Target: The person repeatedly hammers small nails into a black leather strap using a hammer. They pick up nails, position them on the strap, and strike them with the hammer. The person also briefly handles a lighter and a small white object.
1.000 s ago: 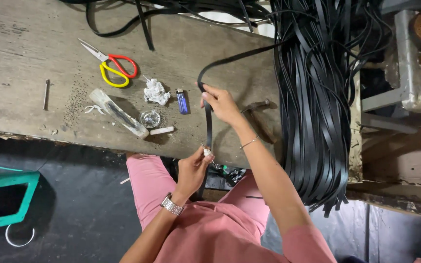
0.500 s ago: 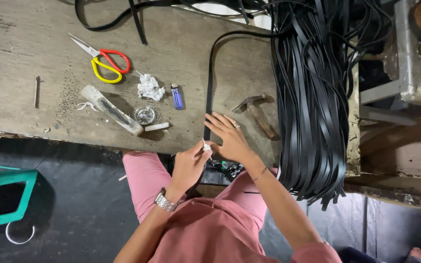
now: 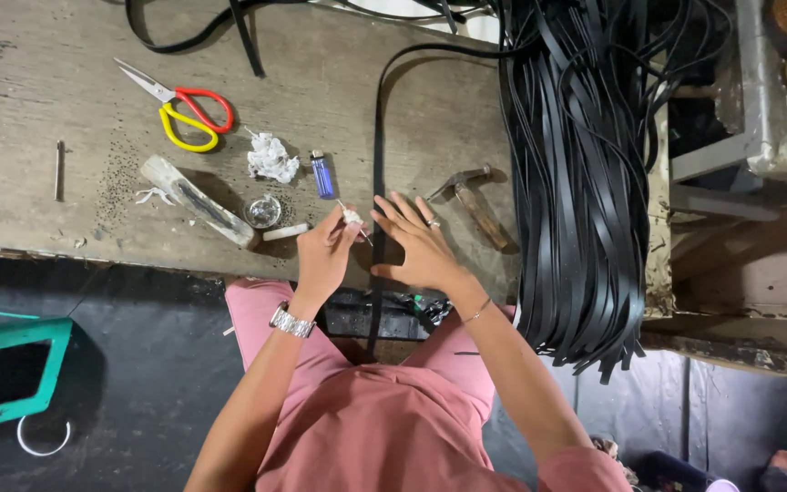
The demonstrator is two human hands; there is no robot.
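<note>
A single black strap [image 3: 378, 137] runs down the wooden workbench [image 3: 66, 146] toward me and over its near edge. My right hand [image 3: 419, 244] lies flat on the bench with fingers spread, pressing on the strap near the edge. My left hand [image 3: 325, 253] pinches a small white-handled pointed tool [image 3: 354, 219], its tip beside the strap and close to my right fingers. I wear a watch on the left wrist and a thin bracelet on the right.
On the bench lie red-and-yellow scissors [image 3: 186, 111], a crumpled white wad [image 3: 271, 158], a blue lighter [image 3: 321, 174], a small glass dish [image 3: 262, 211], a wooden stick [image 3: 198, 200], a nail [image 3: 59, 169] and a hammer [image 3: 477, 204]. A thick bundle of black straps [image 3: 585, 182] hangs over the edge at right. A green frame [image 3: 11, 374] stands on the floor.
My right hand slid down the strap from mid-bench to the near edge and now lies flat on it. My left hand rose from below the edge onto the bench with the small tool.
</note>
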